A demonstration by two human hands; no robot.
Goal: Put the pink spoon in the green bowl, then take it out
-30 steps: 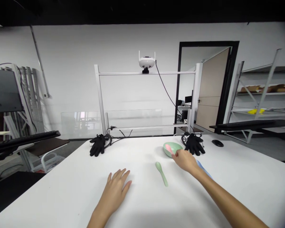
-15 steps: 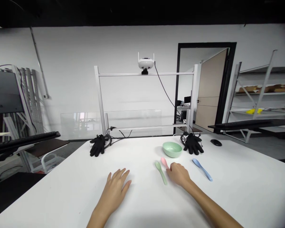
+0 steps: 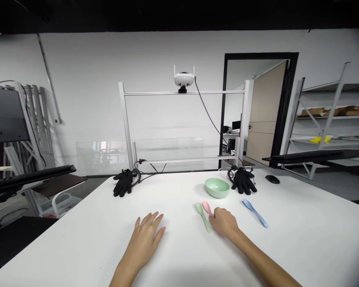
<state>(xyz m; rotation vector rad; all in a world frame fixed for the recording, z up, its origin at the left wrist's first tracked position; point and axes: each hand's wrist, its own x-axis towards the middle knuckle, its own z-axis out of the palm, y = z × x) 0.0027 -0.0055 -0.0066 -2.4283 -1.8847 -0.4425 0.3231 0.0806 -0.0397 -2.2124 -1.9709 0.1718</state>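
Note:
My right hand (image 3: 224,222) is closed on the handle of a pink spoon (image 3: 207,207), whose bowl end pokes out past the fingers. Just to its left lies a green spoon (image 3: 203,218) on the white table. A blue spoon (image 3: 255,213) rests to the right of that hand. Beyond the spoons stands a green bowl (image 3: 217,190), with nothing seen inside it. My left hand (image 3: 145,239) lies with fingers spread over the table's left-centre part, holding nothing.
Black gloves sit at the far edge, one at left (image 3: 123,183) and one at right (image 3: 243,181), with cables beside them. A black mouse (image 3: 272,179) lies at the back right. A metal frame (image 3: 182,93) carrying a white device (image 3: 184,79) rises behind the white table (image 3: 173,191).
My right hand has drawn the pink spoon slightly toward me, so its bowl end sits closer to the green spoon. My left hand has stayed in place.

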